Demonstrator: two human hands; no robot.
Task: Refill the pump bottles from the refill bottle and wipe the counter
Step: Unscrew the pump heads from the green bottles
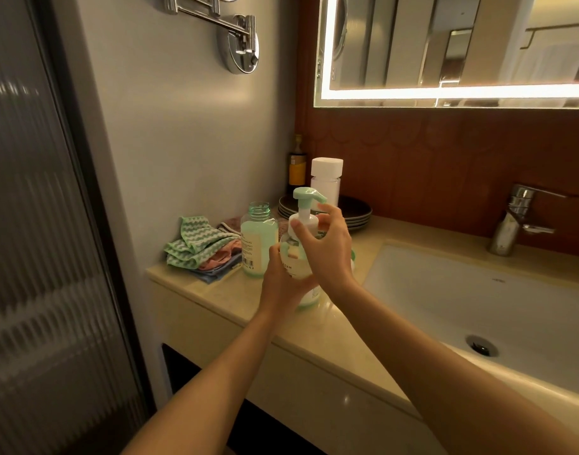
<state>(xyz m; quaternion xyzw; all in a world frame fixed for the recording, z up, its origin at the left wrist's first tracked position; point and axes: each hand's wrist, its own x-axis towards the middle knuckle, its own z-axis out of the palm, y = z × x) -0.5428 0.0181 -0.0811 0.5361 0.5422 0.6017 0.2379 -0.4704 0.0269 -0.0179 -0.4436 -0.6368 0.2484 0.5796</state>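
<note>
A pump bottle (298, 257) with a mint-green pump head (306, 195) stands on the beige counter (235, 297), left of the sink. My left hand (281, 277) wraps around its body from the left. My right hand (327, 244) grips the white collar under the pump head, fingers curled around it. Just left of it stands the refill bottle (257, 239), uncapped, with pale green liquid inside. A pile of folded cloths (201, 247), green-and-white on top, pink and blue beneath, lies at the counter's left end.
A white-capped bottle (326, 180) and a dark bottle with a yellow label (297, 165) stand behind, by a stack of dark plates (358, 213). The white sink (478, 307) and chrome faucet (514, 218) are to the right. A wall and a ribbed glass door (45, 257) bound the left.
</note>
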